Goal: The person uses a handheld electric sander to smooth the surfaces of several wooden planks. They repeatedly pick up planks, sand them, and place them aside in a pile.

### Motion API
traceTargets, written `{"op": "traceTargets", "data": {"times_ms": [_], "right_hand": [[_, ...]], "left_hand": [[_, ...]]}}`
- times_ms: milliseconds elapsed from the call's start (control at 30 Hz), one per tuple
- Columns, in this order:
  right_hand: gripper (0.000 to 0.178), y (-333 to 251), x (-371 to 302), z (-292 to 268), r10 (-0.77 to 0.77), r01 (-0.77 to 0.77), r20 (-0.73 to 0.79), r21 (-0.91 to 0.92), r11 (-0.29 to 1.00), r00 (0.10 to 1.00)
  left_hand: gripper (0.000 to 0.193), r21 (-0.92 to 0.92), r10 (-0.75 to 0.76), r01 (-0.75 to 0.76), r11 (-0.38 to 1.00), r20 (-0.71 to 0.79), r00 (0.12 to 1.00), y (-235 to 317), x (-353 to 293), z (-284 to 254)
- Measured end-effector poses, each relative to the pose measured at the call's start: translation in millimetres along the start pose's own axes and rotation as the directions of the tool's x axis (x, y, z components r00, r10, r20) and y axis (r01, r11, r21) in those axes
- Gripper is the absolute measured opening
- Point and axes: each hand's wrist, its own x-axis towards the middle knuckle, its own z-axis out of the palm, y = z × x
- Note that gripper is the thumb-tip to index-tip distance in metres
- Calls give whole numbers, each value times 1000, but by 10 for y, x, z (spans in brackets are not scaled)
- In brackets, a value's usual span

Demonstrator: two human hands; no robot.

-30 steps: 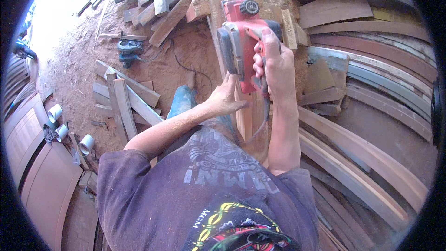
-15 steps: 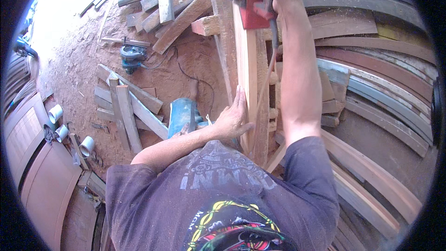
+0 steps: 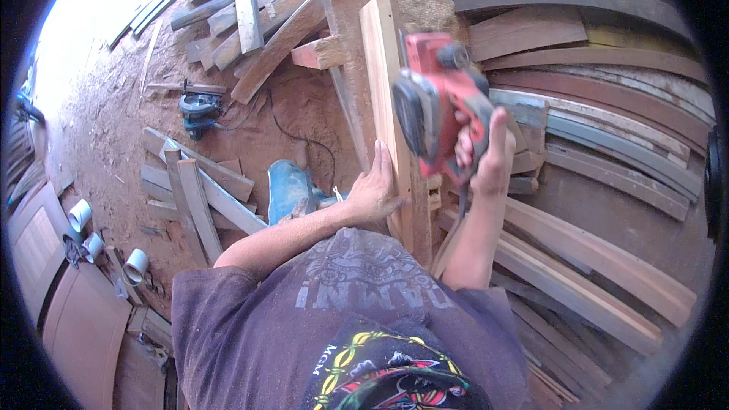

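Note:
A long pale wooden plank [image 3: 382, 83] stands on edge in front of me, running away from my body. My left hand [image 3: 373, 188] presses flat against its left face near the close end. My right hand [image 3: 483, 149] grips the handle of a red and grey electric planer [image 3: 433, 102], held lifted just to the right of the plank and tilted on its side. The planer's sole faces left toward the plank.
Curved wooden boards [image 3: 600, 152] are stacked on the right. Loose planks [image 3: 197, 190] lie on the sawdust floor at left, more timber [image 3: 250, 23] at the top. A second power tool [image 3: 200, 108] with a cord, a blue boot [image 3: 287, 190] and white pipe pieces [image 3: 95, 243] lie nearby.
The planer has come back from the far end of the plank toward me and now sits lifted beside it. My left hand slid slightly forward along the plank.

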Motion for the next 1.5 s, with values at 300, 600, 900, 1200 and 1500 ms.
{"op": "traceTargets", "data": {"times_ms": [300,600,900,1200,1500], "right_hand": [[76,496,-1833,-761,166,-82,-488,188,979,857],[80,1521,-3009,-1062,302,-13,-680,395,919,668],[65,2440,-3158,-1153,322,-49,-744,364,930,585],[61,2819,-3222,-1145,490,-193,-778,452,871,393],[58,3160,-3331,-1049,587,-165,-771,564,809,246]], "left_hand": [[138,-20,-40,42,999,82,996,-1,-97,83],[129,-240,247,-288,927,-188,951,-376,222,144],[136,-178,6,-89,980,-419,908,-1249,1310,117],[78,-75,-162,148,986,-247,955,-1617,1574,-762],[61,102,-202,216,971,-133,970,-1880,1747,-1549]]}}
